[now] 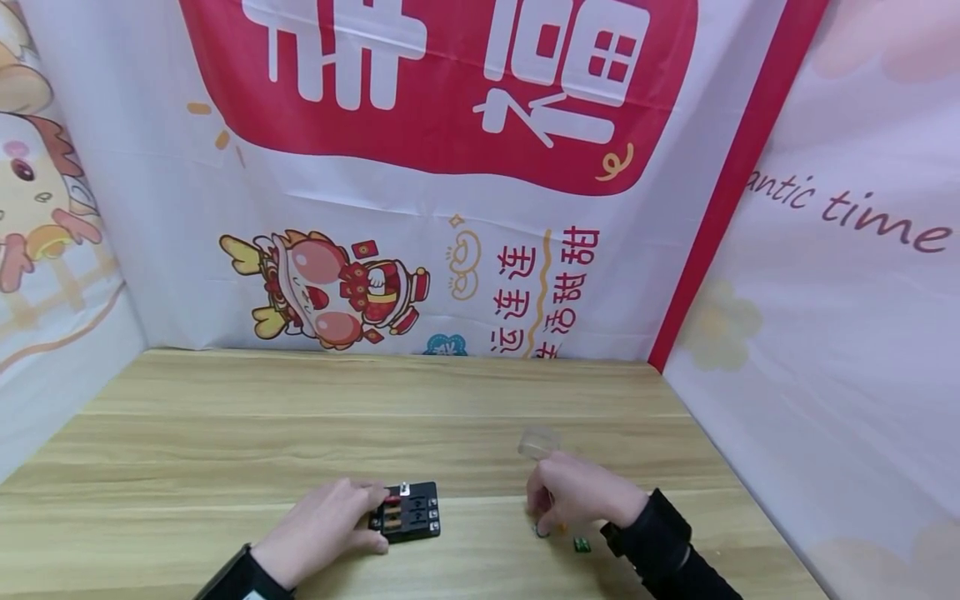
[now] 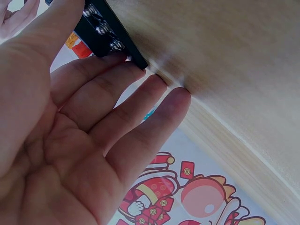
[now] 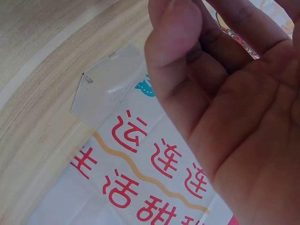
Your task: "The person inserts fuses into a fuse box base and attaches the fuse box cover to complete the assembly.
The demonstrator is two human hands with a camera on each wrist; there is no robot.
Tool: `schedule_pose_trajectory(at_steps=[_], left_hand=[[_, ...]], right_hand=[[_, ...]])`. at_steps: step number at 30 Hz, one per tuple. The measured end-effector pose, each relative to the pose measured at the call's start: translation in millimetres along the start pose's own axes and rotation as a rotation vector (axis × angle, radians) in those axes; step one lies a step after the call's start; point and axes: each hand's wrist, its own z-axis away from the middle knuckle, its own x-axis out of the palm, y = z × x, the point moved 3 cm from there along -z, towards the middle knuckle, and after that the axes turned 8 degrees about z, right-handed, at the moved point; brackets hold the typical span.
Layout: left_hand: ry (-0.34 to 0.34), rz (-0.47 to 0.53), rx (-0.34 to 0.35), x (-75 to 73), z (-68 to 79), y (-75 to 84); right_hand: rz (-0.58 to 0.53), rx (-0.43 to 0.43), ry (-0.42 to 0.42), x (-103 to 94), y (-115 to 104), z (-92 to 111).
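Observation:
On the wooden table lies a black fuse block (image 1: 420,510) with red and amber blade fuses (image 1: 393,512) in its left part. My left hand (image 1: 326,529) holds the block at its left end, thumb on the near side and fingers along the far side. In the left wrist view two fingertips meet the edge of the block (image 2: 105,35), while the others extend past it. My right hand (image 1: 577,496) reaches down to the tabletop with bent fingers, their tips pinching a small bluish blade fuse (image 1: 540,531). In the right wrist view its fingertips are partly hidden.
A green blade fuse (image 1: 582,545) lies right of the right fingertips, with a small yellow-orange piece (image 1: 562,529) beside the hand. Behind that hand stands a clear plastic cover (image 1: 538,442). Printed cloth walls (image 1: 450,192) border the table (image 1: 300,433) at the back and sides.

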Motion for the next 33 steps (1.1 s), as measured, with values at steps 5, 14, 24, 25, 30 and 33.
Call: schedule_pose_trajectory(at_steps=[5, 14, 24, 25, 30, 33], left_hand=[[-0.003, 0.012, 0.005, -0.5, 1.0, 0.0], [-0.006, 0.030, 0.001, -0.6, 1.2, -0.4], [-0.017, 0.028, -0.013, -0.5, 0.7, -0.4], [-0.018, 0.028, -0.014, -0.5, 0.7, -0.4], [-0.021, 0.025, -0.020, -0.5, 0.7, -0.3], [-0.015, 0.018, -0.014, -0.4, 0.5, -0.1]], right_hand=[[-0.010, 0.022, -0.032, 2.3, 1.4, -0.6], [-0.022, 0.036, -0.033, 4.9, 2.6, -1.7], [-0.012, 0.052, -0.016, 2.3, -1.8, -0.7], [-0.012, 0.057, -0.014, 2.0, -2.1, -0.6], [0.004, 0.063, 0.004, 0.9, -3.3, -0.6], [0.004, 0.059, 0.008, 1.2, -4.0, -0.7]])
